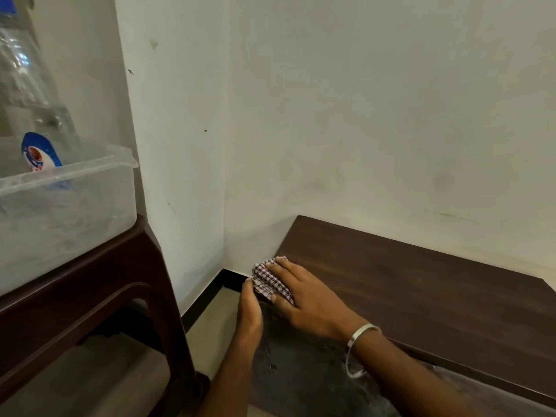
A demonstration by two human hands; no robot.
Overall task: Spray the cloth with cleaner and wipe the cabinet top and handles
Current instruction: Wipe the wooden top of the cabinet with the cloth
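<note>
1. Cloth (272, 281), red/white checked, folded, lies at the near left corner of the cabinet top (421, 290), partly over the left edge.
2. Right hand (304, 293) sits on top of the cloth w/ fingers straight and spread, palm down, pressing it flat on the wood. Fingertips reach the cloth's far edge; not curled round it.
3. Left hand (249, 314) is just beside the cabinet's left edge, below the cloth. Its fingertips touch the cloth's hanging edge; whether they pinch it or only touch, can't tell — the hand is seen from the back, fingers mostly hidden.
4. Both hands are close together, almost touching at the cloth.
5. Silver bangle (359, 341) on the right wrist.
6. Cabinet top is dark brown wood, set against a pale wall (361, 115) at the corner.
7. To the left: dark brown plastic chair (90, 296) w/ a clear plastic tub (69, 206) on it; a clear bottle (27, 100) w/ blue label stands in the tub, well apart from hands.
</note>
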